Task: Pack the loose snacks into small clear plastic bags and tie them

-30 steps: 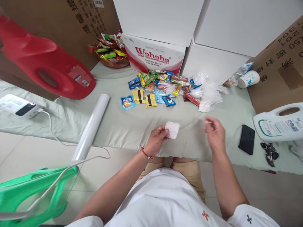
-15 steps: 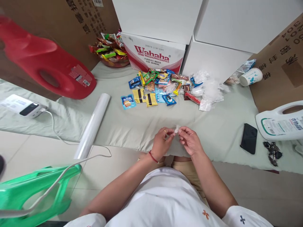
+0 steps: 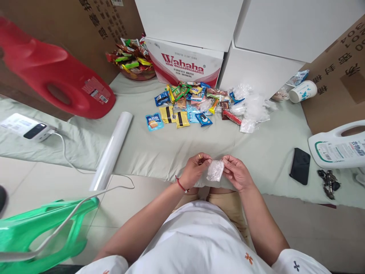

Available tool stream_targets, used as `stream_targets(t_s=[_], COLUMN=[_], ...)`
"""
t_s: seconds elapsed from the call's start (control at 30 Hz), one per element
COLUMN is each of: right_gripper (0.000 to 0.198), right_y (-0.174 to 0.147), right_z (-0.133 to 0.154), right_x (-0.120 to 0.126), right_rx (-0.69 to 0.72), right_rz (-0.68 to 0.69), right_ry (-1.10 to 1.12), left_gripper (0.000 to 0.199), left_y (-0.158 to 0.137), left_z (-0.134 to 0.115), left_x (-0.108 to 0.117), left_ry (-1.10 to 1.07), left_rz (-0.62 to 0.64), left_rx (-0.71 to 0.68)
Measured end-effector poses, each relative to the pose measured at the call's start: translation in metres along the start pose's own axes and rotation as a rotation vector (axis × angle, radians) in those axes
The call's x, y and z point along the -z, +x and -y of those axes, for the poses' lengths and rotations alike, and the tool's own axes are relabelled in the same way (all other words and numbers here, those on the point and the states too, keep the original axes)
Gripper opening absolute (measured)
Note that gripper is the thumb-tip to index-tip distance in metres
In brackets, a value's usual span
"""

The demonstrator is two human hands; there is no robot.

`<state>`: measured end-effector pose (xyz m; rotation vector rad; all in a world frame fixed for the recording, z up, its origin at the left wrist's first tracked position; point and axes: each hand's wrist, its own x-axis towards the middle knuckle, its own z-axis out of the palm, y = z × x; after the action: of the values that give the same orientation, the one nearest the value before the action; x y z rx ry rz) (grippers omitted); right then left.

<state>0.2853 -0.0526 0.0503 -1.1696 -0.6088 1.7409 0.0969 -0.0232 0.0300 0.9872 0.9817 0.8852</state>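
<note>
The bubble-wrap pouch (image 3: 215, 171) hangs between the left hand (image 3: 196, 169) and the right hand (image 3: 237, 173), the fingers of each pinched closed on an upper corner; an uneven tug could tear or free it. Translucent, dimpled, roughly square. Beyond the fingertips, glossy snack packets (image 3: 182, 119) lie on creased cloth (image 3: 145, 152).

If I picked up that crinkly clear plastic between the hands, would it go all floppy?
Probably: the clear plastic looks thin and creased, so it would likely bend easily. It seems light too, as the left hand and right hand hold it with just their fingertips. Its shiny surface might feel a bit slippery.
</note>
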Motion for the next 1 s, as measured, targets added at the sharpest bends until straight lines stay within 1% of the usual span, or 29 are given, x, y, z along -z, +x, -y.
stream_targets(t_s=[0.07,0.13,0.17,0.2,0.3,0.33,0.4,0.47,0.53,0.63,0.7,0.73,0.8,0.83,0.93,1.0], right_gripper=[0.034,0.029,0.026,0.023,0.014,0.013,0.014,0.016,0.016,0.013,0.006,0.009,0.03,0.032,0.012,0.017], right_y=[-0.003,-0.008,-0.011,-0.014,-0.021,-0.023,-0.025,-0.026,-0.026,-0.027,-0.026,-0.026,-0.023,-0.021,-0.015,-0.012], right_z=[-0.001,-0.001,0.0,0.001,0.004,0.004,0.003,0.002,0.0,-0.001,-0.002,-0.003,-0.006,-0.007,-0.008,-0.005], right_x=[0.004,0.008,0.009,0.009,0.003,-0.001,-0.006,-0.008,-0.005,0.0,0.002,0.001,-0.001,-0.002,-0.002,0.001], right_rx=[0.102,0.221,0.284,0.351,0.599,0.69,0.836,0.906,0.901,0.838,0.826,0.825,0.813,0.793,0.698,0.633], right_rz=[-0.024,0.001,0.029,0.06,0.134,0.147,0.155,0.125,0.061,-0.02,-0.051,-0.058,-0.065,-0.068,-0.115,-0.129], right_ry=[-0.104,-0.268,-0.374,-0.496,-0.903,-1.02,-1.186,-1.256,-1.261,-1.178,-1.106,-1.079,-1.061,-1.063,-1.02,-0.961], left_gripper=[0.039,0.04,0.042,0.046,0.057,0.057,0.053,0.05,0.048,0.049,0.048,0.048,0.048,0.048,0.051,0.053], left_y=[0.001,0.0,-0.001,-0.002,-0.004,-0.004,-0.005,-0.005,-0.007,-0.011,-0.012,-0.013,-0.014,-0.014,-0.015,-0.014], left_z=[-0.002,-0.005,-0.007,-0.009,-0.013,-0.014,-0.015,-0.015,-0.014,-0.011,-0.008,-0.007,-0.007,-0.007,-0.011,-0.015], left_x=[0.003,0.005,0.005,0.004,-0.002,-0.004,-0.008,-0.008,-0.007,-0.004,-0.003,-0.003,-0.004,-0.005,-0.005,-0.002], left_ry=[0.062,0.078,0.061,0.031,-0.073,-0.099,-0.148,-0.204,-0.256,-0.257,-0.221,-0.205,-0.192,-0.193,-0.17,-0.12], left_rz=[-0.098,-0.157,-0.148,-0.113,0.039,0.069,0.084,0.075,0.085,0.123,0.093,0.063,0.01,-0.004,-0.008,0.038], left_rx=[-0.053,-0.05,-0.011,0.05,0.223,0.25,0.249,0.226,0.202,0.162,0.146,0.145,0.152,0.152,0.141,0.158])
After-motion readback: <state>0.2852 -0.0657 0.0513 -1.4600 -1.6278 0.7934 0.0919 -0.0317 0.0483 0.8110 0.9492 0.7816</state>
